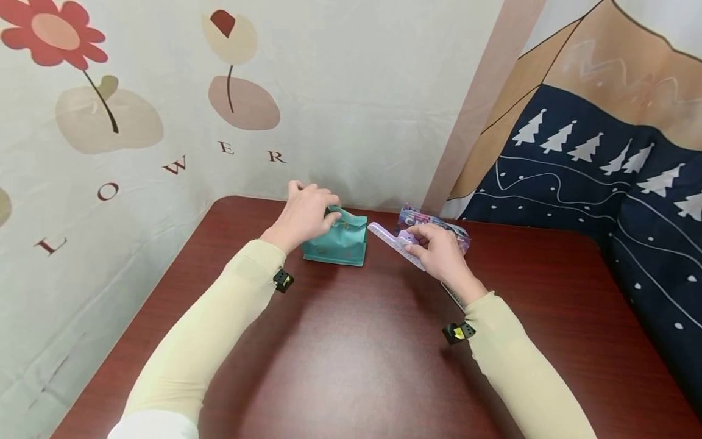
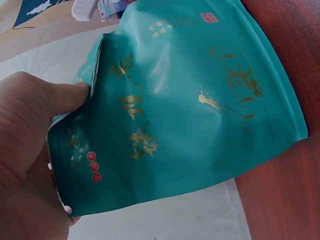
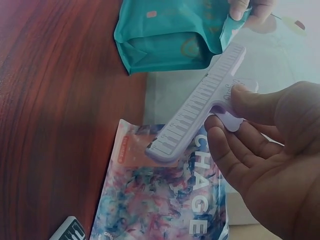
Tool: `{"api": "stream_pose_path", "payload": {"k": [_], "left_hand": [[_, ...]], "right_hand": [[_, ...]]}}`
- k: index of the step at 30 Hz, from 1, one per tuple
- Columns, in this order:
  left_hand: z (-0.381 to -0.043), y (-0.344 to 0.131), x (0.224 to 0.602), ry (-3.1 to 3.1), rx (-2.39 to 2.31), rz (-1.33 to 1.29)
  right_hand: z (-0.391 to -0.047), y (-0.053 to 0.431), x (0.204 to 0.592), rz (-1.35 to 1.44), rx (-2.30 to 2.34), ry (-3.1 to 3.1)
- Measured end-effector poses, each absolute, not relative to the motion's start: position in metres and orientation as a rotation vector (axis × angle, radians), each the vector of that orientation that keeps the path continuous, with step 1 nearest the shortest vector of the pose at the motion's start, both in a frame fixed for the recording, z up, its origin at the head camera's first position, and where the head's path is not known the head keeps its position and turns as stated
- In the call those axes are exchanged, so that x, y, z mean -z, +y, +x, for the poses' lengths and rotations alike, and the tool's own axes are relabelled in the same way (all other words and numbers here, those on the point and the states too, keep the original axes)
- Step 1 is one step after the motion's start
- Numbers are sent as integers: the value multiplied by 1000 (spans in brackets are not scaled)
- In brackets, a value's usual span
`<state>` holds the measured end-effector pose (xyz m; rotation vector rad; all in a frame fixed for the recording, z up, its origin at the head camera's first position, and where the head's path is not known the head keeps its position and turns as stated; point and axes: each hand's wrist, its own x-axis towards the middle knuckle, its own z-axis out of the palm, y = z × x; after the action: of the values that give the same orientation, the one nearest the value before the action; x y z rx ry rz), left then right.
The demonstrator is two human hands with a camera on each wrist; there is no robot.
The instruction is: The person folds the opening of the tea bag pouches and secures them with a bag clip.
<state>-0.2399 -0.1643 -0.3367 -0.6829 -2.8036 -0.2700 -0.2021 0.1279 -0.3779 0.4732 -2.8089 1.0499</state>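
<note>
A teal foil pouch [image 1: 339, 245] with gold lettering stands on the table, its top edge folded over. My left hand [image 1: 308, 214] pinches that folded top, the thumb on the flap in the left wrist view; its other fingers are mostly hidden behind the pouch [image 2: 185, 110]. Between thumb and fingers, my right hand [image 1: 443, 256] holds a lavender bag clip [image 3: 200, 107] by its grip tabs. Piano keys are printed along the clip's long bar. In the head view the clip is just right of the teal pouch, apart from it.
A multicoloured pouch [image 3: 155, 200] marked CHAGE lies behind my right hand. A second clip [image 3: 70, 231], white with black keys, rests on the table partly under my right wrist. Printed curtains [image 1: 356, 91] hang along the back edge of the reddish-brown table [image 1: 329, 341].
</note>
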Motion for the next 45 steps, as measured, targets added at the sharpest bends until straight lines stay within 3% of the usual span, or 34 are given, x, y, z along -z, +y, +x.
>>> {"api": "stream_pose_path", "payload": {"k": [45], "left_hand": [[-241, -153, 348, -2625, 159, -692]], "right_hand": [[-215, 106, 370, 462, -971, -2778]]}}
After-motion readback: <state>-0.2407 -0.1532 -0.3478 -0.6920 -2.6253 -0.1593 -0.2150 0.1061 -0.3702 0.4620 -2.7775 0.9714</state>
